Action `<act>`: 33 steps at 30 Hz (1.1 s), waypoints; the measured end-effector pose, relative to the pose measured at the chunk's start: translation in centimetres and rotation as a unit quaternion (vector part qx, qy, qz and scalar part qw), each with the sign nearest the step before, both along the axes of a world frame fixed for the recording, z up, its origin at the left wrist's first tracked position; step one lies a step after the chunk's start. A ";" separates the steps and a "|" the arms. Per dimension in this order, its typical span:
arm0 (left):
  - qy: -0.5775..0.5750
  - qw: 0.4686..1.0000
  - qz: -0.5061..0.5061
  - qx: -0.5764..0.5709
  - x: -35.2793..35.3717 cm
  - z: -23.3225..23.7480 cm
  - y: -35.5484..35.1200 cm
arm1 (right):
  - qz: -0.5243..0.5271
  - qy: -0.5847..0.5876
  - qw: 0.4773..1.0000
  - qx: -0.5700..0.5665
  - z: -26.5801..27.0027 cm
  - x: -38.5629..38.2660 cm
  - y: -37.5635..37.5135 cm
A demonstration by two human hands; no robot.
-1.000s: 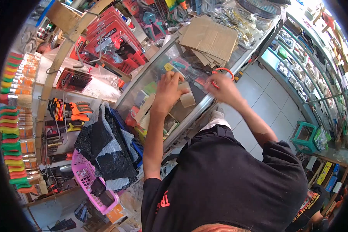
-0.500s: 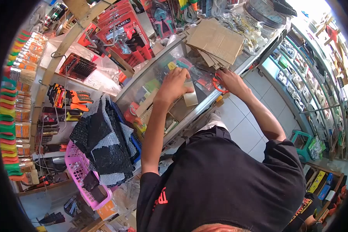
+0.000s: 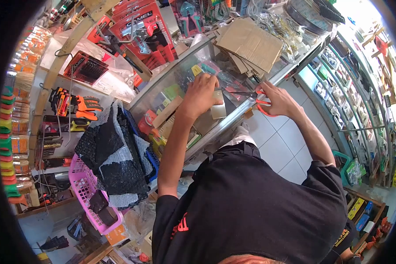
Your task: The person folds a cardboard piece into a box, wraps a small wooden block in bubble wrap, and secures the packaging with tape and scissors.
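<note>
Over the glass counter (image 3: 193,132), my left hand (image 3: 201,96) is closed on a small beige flat piece (image 3: 218,111), perhaps card, which sticks out below the thumb side. My right hand (image 3: 278,99) grips scissors with orange handles (image 3: 266,115) at the counter's front edge. Their dark blades point left toward the flat piece and look slightly apart. A gap separates the blade tips from the piece. Just beyond the right hand lies a stack of brown cardboard sheets (image 3: 250,42). Part of the piece is hidden under my left fingers.
Black bubble wrap (image 3: 125,174) lies over a blue basket at the left, beside a pink basket (image 3: 77,176). Red-carded tools (image 3: 141,33) fill the back. Paint brushes (image 3: 20,145) hang at far left. Glass shelves (image 3: 352,88) stand right, across the tiled floor (image 3: 279,152).
My right hand has moved right and toward me with the scissors, and more of their handles and blades shows. My left hand stays nearly in place on the flat piece. The view has shifted slightly.
</note>
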State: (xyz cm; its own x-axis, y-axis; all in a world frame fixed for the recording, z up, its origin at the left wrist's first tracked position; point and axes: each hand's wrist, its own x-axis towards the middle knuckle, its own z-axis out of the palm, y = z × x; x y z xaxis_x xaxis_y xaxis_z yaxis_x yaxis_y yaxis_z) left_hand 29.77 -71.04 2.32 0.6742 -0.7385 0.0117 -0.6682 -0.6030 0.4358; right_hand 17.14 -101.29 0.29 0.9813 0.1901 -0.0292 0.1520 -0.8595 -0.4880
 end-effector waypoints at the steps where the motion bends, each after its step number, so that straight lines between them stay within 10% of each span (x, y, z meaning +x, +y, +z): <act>1: -0.006 1.000 0.003 0.003 -0.2 0.1 0.0 | 0.010 -0.017 1.000 -0.008 0.3 0.0 -0.2; 33: -0.025 1.000 0.015 -0.006 -0.8 -0.4 0.3 | 0.187 0.080 0.973 -0.108 6.1 8.6 4.6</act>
State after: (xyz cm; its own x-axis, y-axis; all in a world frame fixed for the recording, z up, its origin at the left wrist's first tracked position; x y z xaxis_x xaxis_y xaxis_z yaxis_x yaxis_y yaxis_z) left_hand 28.95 -70.74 1.92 0.6946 -0.7174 0.0546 -0.6711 -0.6187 0.4084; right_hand 25.73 -96.72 6.40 0.8245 0.5054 -0.2545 0.4105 -0.8437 -0.3459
